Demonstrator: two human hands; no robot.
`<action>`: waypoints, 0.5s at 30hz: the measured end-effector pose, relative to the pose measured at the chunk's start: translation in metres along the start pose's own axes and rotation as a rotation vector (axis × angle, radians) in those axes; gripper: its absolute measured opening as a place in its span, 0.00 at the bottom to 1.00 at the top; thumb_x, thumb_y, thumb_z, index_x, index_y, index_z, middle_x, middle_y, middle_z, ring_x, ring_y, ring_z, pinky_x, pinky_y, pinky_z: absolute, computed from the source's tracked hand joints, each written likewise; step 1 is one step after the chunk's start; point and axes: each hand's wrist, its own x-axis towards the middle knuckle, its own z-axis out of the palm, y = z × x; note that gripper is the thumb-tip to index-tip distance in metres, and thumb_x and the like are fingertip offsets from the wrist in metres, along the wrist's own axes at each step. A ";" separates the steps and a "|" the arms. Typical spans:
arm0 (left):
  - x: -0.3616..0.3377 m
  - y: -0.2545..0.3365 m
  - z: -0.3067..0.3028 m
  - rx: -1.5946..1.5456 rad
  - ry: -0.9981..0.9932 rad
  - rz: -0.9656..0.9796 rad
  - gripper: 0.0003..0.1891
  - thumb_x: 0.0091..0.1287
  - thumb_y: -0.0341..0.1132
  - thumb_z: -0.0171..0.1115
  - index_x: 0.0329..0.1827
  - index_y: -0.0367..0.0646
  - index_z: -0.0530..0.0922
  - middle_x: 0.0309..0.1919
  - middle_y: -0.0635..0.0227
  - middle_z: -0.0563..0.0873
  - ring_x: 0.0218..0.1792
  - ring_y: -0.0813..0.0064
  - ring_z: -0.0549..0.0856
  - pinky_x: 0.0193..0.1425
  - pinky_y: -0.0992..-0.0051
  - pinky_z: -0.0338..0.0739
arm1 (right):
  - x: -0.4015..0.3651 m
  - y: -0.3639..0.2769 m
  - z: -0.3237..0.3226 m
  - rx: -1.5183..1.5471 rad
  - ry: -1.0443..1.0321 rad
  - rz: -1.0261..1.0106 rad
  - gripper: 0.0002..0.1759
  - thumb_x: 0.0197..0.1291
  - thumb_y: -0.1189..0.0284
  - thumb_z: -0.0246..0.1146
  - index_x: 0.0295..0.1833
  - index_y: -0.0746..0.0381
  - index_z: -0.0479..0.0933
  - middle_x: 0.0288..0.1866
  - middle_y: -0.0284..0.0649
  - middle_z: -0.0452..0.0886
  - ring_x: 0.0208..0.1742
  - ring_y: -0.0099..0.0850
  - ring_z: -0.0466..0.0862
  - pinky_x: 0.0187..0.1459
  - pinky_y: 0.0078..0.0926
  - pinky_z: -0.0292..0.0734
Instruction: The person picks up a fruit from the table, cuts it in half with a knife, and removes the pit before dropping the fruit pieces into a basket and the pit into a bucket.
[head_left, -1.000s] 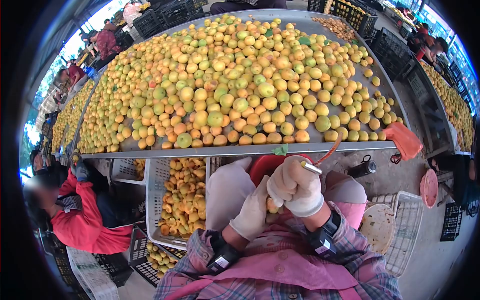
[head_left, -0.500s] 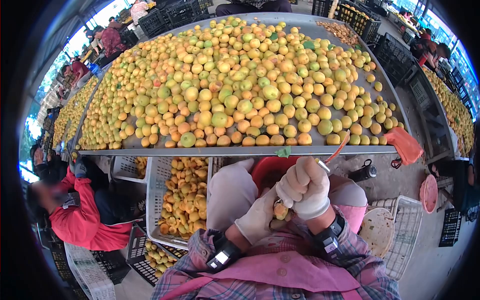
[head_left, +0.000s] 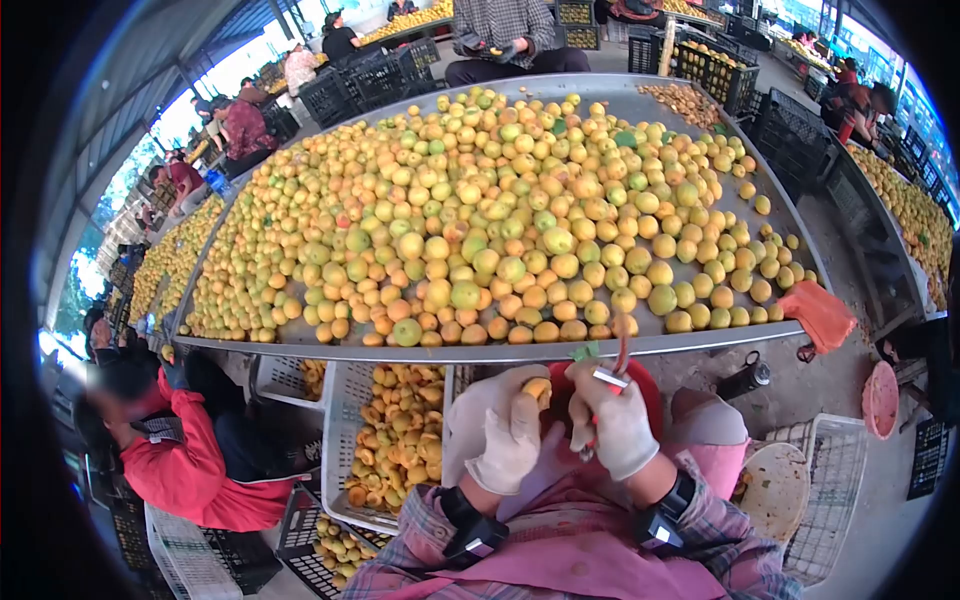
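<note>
My left hand (head_left: 508, 432), in a whitish glove, is closed on an apricot piece (head_left: 537, 388) showing orange at its fingertips. To its right, my gloved right hand (head_left: 618, 425) grips a slim red-handled tool (head_left: 622, 352); a metal part shows by the knuckles, and its lower end points down between the hands. Both hands are apart, above my lap. Behind the right hand is a red bucket (head_left: 648, 388), mostly hidden. Whole apricots (head_left: 480, 230) are heaped on the metal table (head_left: 480, 354) in front of me.
A white crate (head_left: 340, 430) of split apricots stands left of my knees. At the right are a whitish basin (head_left: 778, 490), a white crate (head_left: 835, 500) and a dark flask (head_left: 745, 377). An orange bag (head_left: 818, 315) hangs at the table corner. A person in red (head_left: 205, 460) sits at left.
My hands have separated: the left moved up and left with an apricot piece, the right dropped lower with the tool. The view has tilted up, showing a person across the table.
</note>
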 end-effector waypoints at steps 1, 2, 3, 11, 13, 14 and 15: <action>-0.001 -0.008 0.008 -0.013 0.082 0.085 0.29 0.76 0.55 0.47 0.49 0.32 0.79 0.30 0.61 0.83 0.30 0.74 0.81 0.37 0.75 0.75 | 0.000 0.009 0.005 0.013 -0.025 0.037 0.09 0.66 0.67 0.60 0.44 0.62 0.74 0.20 0.33 0.74 0.12 0.23 0.71 0.14 0.21 0.67; 0.004 0.008 -0.003 0.029 -0.098 0.007 0.24 0.77 0.50 0.47 0.54 0.34 0.76 0.35 0.62 0.82 0.33 0.73 0.81 0.38 0.75 0.76 | 0.002 0.018 0.007 -0.004 -0.031 0.102 0.11 0.67 0.67 0.60 0.48 0.62 0.73 0.21 0.34 0.74 0.12 0.23 0.72 0.14 0.22 0.68; 0.010 0.026 -0.015 0.079 -0.271 -0.074 0.21 0.78 0.45 0.47 0.59 0.35 0.73 0.40 0.64 0.81 0.37 0.73 0.81 0.39 0.74 0.77 | 0.003 0.017 0.012 -0.037 -0.049 0.116 0.14 0.67 0.67 0.60 0.52 0.63 0.73 0.21 0.34 0.75 0.13 0.23 0.72 0.14 0.22 0.69; -0.005 -0.034 -0.017 0.333 0.089 0.069 0.20 0.78 0.48 0.45 0.57 0.40 0.74 0.42 0.54 0.83 0.42 0.51 0.84 0.48 0.64 0.78 | 0.032 0.055 0.024 -0.102 -0.108 0.144 0.14 0.68 0.68 0.61 0.55 0.61 0.73 0.26 0.34 0.79 0.14 0.23 0.76 0.13 0.21 0.70; -0.009 -0.051 -0.022 0.343 0.128 0.119 0.19 0.78 0.45 0.46 0.59 0.40 0.74 0.45 0.52 0.82 0.43 0.50 0.84 0.48 0.63 0.78 | 0.038 0.064 0.024 -0.154 -0.136 0.189 0.12 0.67 0.69 0.61 0.53 0.62 0.75 0.30 0.34 0.81 0.21 0.23 0.79 0.22 0.21 0.76; -0.009 -0.055 -0.025 0.340 0.132 0.125 0.16 0.76 0.42 0.49 0.58 0.41 0.74 0.45 0.51 0.81 0.43 0.48 0.83 0.47 0.62 0.78 | 0.048 0.083 0.020 -0.175 -0.151 0.072 0.11 0.67 0.70 0.61 0.52 0.62 0.75 0.33 0.33 0.82 0.27 0.22 0.80 0.28 0.22 0.77; -0.011 -0.058 -0.026 0.336 0.134 0.129 0.14 0.73 0.38 0.52 0.57 0.42 0.74 0.45 0.50 0.81 0.42 0.47 0.83 0.45 0.61 0.78 | 0.055 0.093 0.019 -0.195 -0.163 -0.042 0.11 0.67 0.71 0.61 0.51 0.63 0.76 0.35 0.33 0.82 0.32 0.22 0.80 0.34 0.22 0.78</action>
